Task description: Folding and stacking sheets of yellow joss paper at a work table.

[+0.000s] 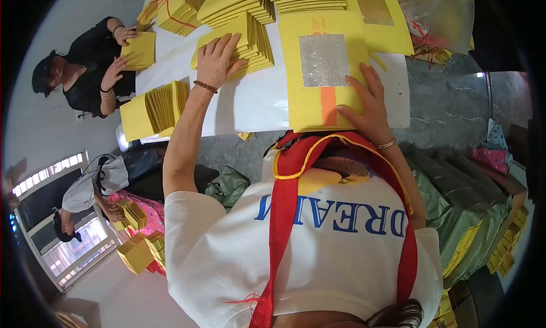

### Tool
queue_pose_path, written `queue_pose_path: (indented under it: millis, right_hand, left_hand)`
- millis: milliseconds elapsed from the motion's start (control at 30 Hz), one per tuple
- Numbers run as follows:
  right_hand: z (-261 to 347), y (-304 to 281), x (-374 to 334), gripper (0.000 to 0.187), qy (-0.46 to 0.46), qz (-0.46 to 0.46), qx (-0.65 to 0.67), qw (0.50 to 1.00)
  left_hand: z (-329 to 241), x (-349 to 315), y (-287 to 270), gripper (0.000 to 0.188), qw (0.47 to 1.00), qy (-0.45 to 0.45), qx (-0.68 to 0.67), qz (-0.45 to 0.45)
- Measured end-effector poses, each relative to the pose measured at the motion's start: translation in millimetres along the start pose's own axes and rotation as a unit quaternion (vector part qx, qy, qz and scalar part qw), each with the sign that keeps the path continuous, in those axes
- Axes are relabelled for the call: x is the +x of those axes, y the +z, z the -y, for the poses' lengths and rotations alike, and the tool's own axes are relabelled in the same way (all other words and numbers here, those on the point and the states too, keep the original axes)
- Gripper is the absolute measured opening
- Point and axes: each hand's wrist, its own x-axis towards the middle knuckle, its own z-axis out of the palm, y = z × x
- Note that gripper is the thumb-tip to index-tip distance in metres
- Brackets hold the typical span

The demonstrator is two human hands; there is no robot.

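Observation:
My left hand, a beaded bracelet at its wrist, rests palm down with fingers stretched over a fanned stack of folded yellow paper. My right hand lies spread along the right edge of a yellow paper sheet at the near side of the table. This sheet bears a shiny silver foil square and an orange stripe below it. Neither hand grips anything. Just beyond, partly covered, is another yellow sheet with a duller metallic square.
More yellow stacks line the white table's far side; another stack stands at its left corner. A co-worker in black handles yellow paper at left. Clear plastic bags lie far right, dark green sacks at right.

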Motion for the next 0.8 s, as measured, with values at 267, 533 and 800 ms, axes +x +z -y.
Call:
queue_pose_path:
  millis: [267, 533, 800]
  right_hand:
    - [0, 0, 0, 0.058, 0.003, -0.005, 0.019, 1.0]
    - [-1, 0, 1, 0.058, -0.002, -0.005, 0.01, 1.0]
    - [1, 0, 0, 0.058, -0.003, -0.008, 0.013, 1.0]
  left_hand:
    - [-9, 3, -5, 0.071, 0.999, 0.026, 0.027, 0.005]
    - [2, -3, 4, 0.073, 1.0, 0.011, 0.0, -0.008]
    - [5, -2, 2, 0.08, 0.996, -0.008, -0.081, 0.034]
